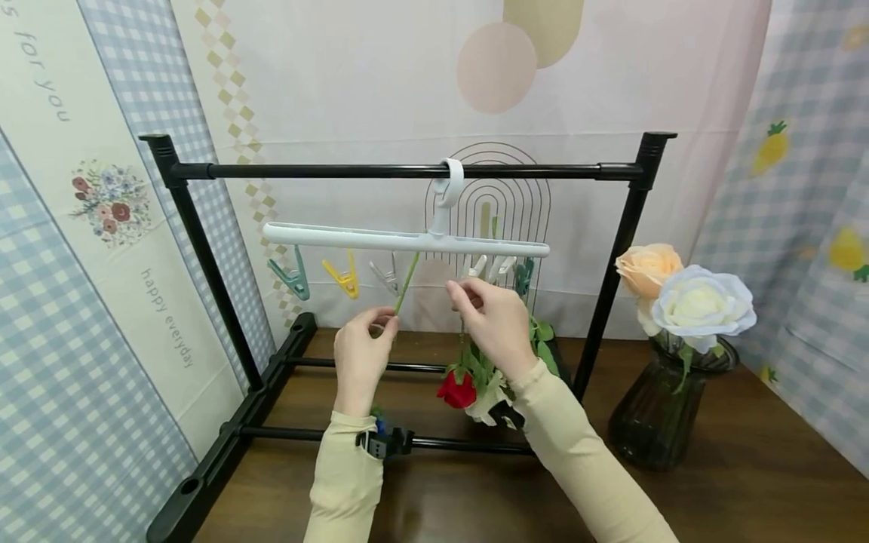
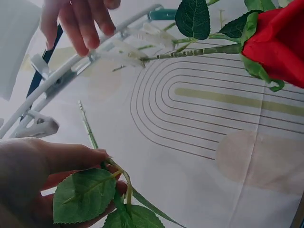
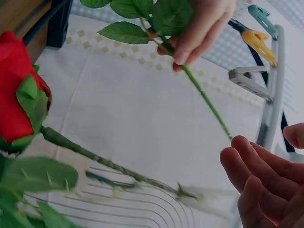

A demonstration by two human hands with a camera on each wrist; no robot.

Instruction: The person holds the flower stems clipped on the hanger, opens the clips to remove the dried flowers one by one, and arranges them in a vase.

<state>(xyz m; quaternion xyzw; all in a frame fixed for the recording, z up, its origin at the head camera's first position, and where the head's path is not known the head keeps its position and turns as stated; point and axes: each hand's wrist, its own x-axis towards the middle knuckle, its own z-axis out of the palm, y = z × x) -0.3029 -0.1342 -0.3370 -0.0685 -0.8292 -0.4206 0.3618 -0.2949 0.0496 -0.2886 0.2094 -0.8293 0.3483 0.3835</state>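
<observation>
The left hand pinches a green stem between thumb and fingers, while the right hand is apart from it, fingers loosely bent and seemingly holding nothing, near the clips toward the hanger's right end. The stem stands slightly tilted, its bare tip up near the middle of the white hanger, above the counter; whether tip and bar touch is hard to tell. It looks like an artificial flower stem: probably light, fairly stiff along its straight bare length, and smooth enough to roll between the fingertips. The leaves beside the left fingers look thin and floppy, likely to bend or catch if squeezed. The best hold is probably the bare stem just past those leaves, pinched lightly, leaving the tip clear. Its bloom is not clearly visible, so how far the lower end pulls is uncertain. The red rose, hanging head down below the hanger's right end, suggests soft petals best left ungripped.
</observation>
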